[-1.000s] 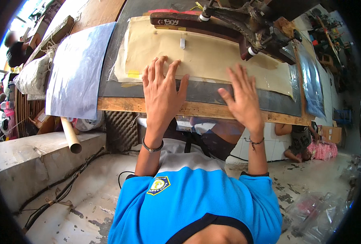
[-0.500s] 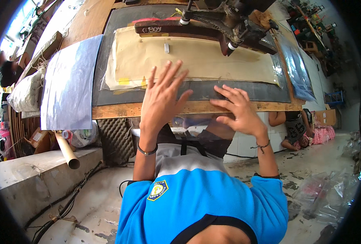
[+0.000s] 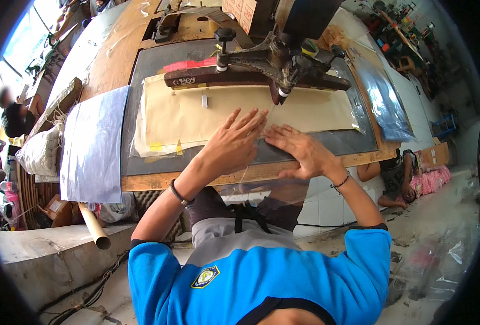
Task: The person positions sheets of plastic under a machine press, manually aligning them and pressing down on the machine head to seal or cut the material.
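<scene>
My left hand (image 3: 234, 142) reaches over the front of the dark table pad (image 3: 213, 168), its fingers stretched out flat toward the tan sheet (image 3: 240, 103). Beside it, my right hand (image 3: 303, 153) lies palm down with the fingers extended and the thumb apart. A thin clear plastic film (image 3: 267, 189) shows below my hands and hangs over the wooden table edge. How far it reaches under my palms I cannot tell. Beyond my fingers, a dark bar (image 3: 196, 78) on a black metal press head (image 3: 283, 59) spans the tan sheet. A small grey-white tab (image 3: 205, 101) lies on that sheet.
A stack of clear plastic sheets (image 3: 91, 146) overhangs the table at left, and more bluish plastic (image 3: 389, 97) lies at right. A cardboard tube (image 3: 95, 225) sticks out below left. People (image 3: 21, 114) sit at far left and, at right, near pink material (image 3: 435, 180).
My hands have come closer together, the left moving right and the right slightly left. The whole view has shifted, showing more of the table's far side.
</scene>
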Demonstrator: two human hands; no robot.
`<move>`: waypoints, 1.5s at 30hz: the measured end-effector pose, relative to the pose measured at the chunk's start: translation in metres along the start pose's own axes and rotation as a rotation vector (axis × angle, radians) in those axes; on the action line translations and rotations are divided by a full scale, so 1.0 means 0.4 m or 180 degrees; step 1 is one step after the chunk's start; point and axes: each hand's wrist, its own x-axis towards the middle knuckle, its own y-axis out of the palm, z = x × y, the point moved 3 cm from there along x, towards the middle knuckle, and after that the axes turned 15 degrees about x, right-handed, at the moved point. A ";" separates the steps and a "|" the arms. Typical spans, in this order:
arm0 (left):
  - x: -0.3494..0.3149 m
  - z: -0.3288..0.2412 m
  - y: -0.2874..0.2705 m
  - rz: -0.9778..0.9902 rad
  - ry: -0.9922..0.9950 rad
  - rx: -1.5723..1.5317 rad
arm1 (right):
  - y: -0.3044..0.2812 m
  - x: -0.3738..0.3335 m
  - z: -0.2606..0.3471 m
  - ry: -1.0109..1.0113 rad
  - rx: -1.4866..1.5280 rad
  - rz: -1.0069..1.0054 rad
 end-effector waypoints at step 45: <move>-0.046 -0.088 0.000 0.0305 -0.0830 0.0227 | 0.002 -0.002 -0.035 0.0807 -0.1054 -0.0375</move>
